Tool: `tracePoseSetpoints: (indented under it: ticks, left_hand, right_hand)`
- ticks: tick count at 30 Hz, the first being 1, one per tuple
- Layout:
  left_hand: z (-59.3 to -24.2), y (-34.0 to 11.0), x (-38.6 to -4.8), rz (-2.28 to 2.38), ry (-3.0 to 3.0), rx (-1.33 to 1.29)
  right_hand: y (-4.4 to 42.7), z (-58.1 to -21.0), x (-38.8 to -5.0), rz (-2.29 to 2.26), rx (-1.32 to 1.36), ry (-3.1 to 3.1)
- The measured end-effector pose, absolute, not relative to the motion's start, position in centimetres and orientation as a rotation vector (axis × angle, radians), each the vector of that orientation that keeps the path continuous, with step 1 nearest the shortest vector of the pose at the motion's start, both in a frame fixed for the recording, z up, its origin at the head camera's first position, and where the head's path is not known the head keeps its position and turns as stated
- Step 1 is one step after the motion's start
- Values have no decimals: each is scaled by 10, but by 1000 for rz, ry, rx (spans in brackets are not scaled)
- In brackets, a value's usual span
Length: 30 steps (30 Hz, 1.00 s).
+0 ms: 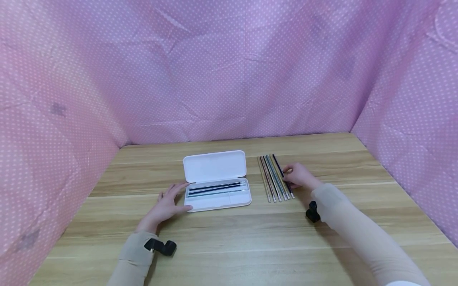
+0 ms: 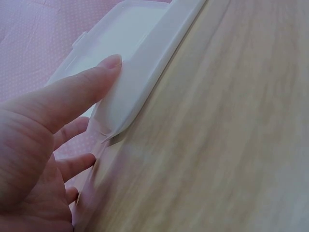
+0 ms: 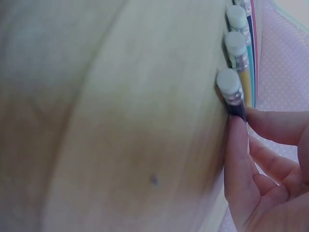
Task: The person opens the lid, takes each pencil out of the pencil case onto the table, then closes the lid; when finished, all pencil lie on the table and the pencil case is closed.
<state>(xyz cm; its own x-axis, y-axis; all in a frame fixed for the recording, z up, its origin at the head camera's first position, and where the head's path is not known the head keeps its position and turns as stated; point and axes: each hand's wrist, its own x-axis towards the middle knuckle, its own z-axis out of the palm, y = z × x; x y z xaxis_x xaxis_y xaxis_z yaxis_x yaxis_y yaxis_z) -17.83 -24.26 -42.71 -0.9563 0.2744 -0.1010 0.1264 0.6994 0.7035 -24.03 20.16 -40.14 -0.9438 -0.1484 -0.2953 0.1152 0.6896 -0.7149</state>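
An open white case (image 1: 240, 200) lies on the table with its lid (image 1: 214, 167) folded back; several dark pencils (image 1: 214, 186) and a green one (image 1: 216, 193) are inside. My left hand (image 1: 166, 206) touches the case's left end, fingers spread, and in the left wrist view the thumb of that hand (image 2: 38, 145) rests on the case's edge (image 2: 140, 82). To the right of the case, my right hand (image 1: 299, 176) pinches the black pencil (image 1: 277, 164) at the right end of a row of pencils (image 1: 269, 178). In the right wrist view, thumb and finger of this hand (image 3: 270, 169) hold it just below the white eraser (image 3: 229, 82).
The wooden table (image 1: 229, 238) has pink dotted cloth (image 1: 229, 79) hanging behind it and at both sides. The other pencils of the row lie close together, just left of my right hand, erasers toward the near side.
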Motion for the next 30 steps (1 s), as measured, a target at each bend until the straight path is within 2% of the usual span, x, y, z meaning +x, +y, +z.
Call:
tracePoseSetpoints:
  ticks: [16, 30]
  left_hand:
    - [-430, -243, -178, 1100, 2708, 312]
    - [-428, -242, -178, 1104, 2714, 323]
  right_hand:
    - [201, -400, -239, -1135, -18, 2566]
    - [194, -378, -243, -1254, -32, 2544]
